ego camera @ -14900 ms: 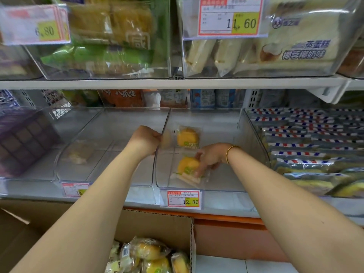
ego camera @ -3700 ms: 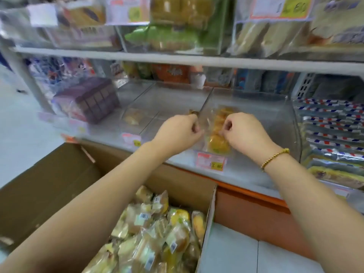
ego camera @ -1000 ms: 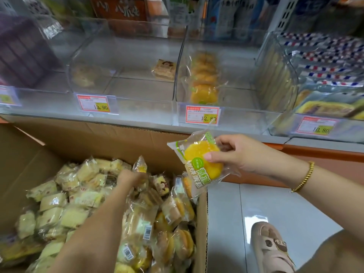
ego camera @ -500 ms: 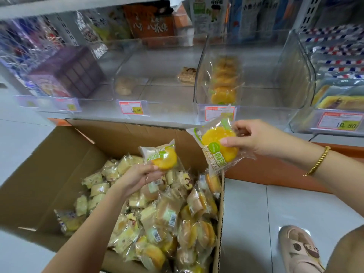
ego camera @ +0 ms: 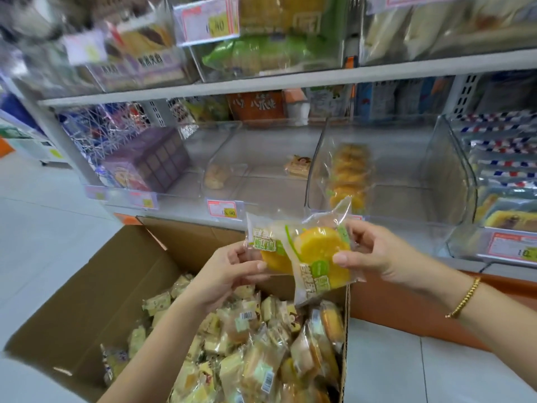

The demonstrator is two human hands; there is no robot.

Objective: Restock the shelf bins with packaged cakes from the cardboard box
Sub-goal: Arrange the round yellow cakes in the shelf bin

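clear bins (ego camera: 444,175) behind; left hand (ego camera: 229,271), right hand (ego camera: 374,254) each pinch round film-wrapped cakes (ego camera: 319,251).

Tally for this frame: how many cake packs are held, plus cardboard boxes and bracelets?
Held cake packs: 2, left pack in left hand, right pack in right hand
Box: 1
Bracelet: 1
Total: 4

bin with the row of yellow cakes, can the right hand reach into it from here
Probably yes: the bin looks open on top, nothing stands between it and the right hand, and there is room beside the row of cakes. That hand grips a pack.
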